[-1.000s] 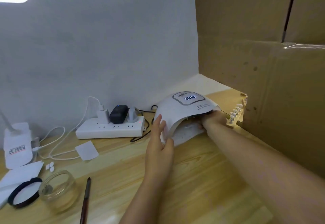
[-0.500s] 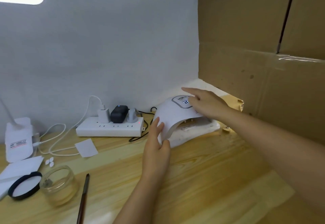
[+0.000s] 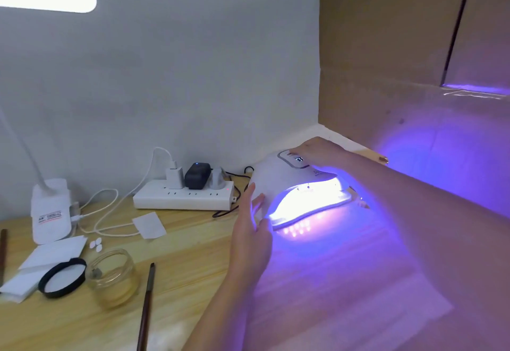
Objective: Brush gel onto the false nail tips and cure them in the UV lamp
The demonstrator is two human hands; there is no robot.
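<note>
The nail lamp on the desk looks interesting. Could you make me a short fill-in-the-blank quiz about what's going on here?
1. The UV lamp glows with ____ light.
2. The right hand rests on the ____ of the lamp.
3. The left hand touches the lamp's ____ side.
4. The brush lies on the table beside the glass ____.

Missing words: purple; top; left; jar

White UV lamp (image 3: 281, 179) aglow violet, tips seemingly hidden.
</note>
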